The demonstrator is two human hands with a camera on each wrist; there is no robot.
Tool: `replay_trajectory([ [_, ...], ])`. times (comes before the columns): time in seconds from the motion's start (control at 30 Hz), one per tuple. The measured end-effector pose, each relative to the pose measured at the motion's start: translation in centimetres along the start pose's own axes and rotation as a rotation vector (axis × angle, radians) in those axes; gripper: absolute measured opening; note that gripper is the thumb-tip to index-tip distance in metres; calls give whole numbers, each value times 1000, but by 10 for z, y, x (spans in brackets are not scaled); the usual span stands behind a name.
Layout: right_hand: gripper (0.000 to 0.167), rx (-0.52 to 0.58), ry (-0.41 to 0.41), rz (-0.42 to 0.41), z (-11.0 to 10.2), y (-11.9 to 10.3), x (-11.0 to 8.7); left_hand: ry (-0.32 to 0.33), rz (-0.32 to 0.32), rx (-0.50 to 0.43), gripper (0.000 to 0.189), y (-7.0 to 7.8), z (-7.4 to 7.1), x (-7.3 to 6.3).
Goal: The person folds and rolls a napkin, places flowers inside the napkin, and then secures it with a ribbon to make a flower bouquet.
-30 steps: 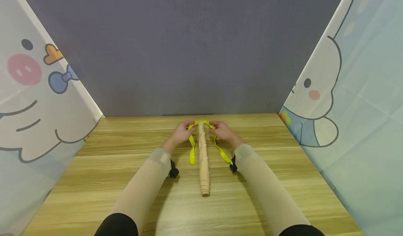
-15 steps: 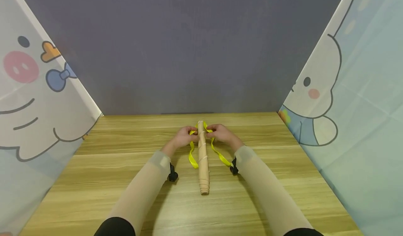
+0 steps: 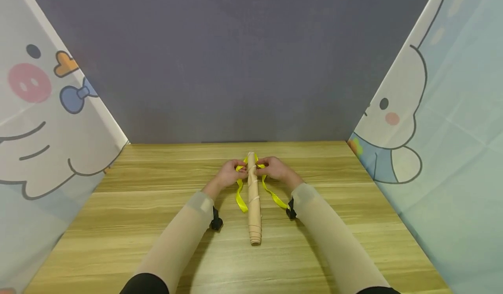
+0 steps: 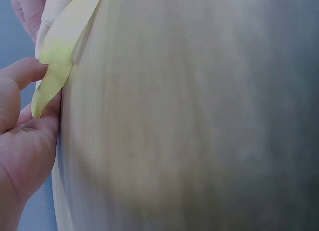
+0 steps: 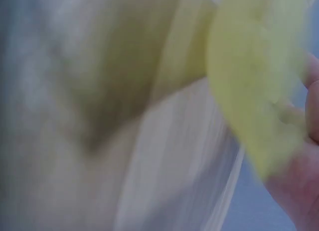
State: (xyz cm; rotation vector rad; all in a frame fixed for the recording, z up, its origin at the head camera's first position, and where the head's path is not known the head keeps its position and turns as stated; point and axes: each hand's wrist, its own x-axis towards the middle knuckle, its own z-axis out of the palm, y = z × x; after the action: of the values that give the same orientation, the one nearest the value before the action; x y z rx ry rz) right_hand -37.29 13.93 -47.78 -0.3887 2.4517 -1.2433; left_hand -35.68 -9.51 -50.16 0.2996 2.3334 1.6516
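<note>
A tan roll [image 3: 254,215] of sheet material lies lengthwise on the table, with pale lines spiralling round it. Near its far end a yellow ribbon [image 3: 241,202] shows on both sides of the roll; the stretch between is hidden behind or under it. My left hand [image 3: 230,174] pinches the ribbon close to the roll's left side, its fingertips at the roll. On the right side my right hand [image 3: 278,171] holds the other part, also close to the roll. The left wrist view shows the ribbon [image 4: 56,76] folded across my fingers; in the right wrist view the ribbon [image 5: 254,81] is blurred.
The wood-grain table [image 3: 125,220] ends at a dark grey panel [image 3: 235,67] just beyond the roll. Printed cloths [image 3: 452,132] with cartoon figures stand at both sides. Black wrist cameras [image 3: 216,220] hang under both forearms.
Both hands have come slightly nearer me and closer to the roll. The ribbon, earlier arched over past the roll's far end, now lies along its sides. The roll stays nearly in place.
</note>
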Motion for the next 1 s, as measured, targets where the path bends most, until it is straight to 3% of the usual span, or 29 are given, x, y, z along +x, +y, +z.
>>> replay_trajectory([
  [0.63,41,-103,80,-11,5,-5,3,49,2,92,36,2,-2,0],
  [1.0,28,-119,85,-24,7,-5,3,59,20,143,31,0,-2,-1],
])
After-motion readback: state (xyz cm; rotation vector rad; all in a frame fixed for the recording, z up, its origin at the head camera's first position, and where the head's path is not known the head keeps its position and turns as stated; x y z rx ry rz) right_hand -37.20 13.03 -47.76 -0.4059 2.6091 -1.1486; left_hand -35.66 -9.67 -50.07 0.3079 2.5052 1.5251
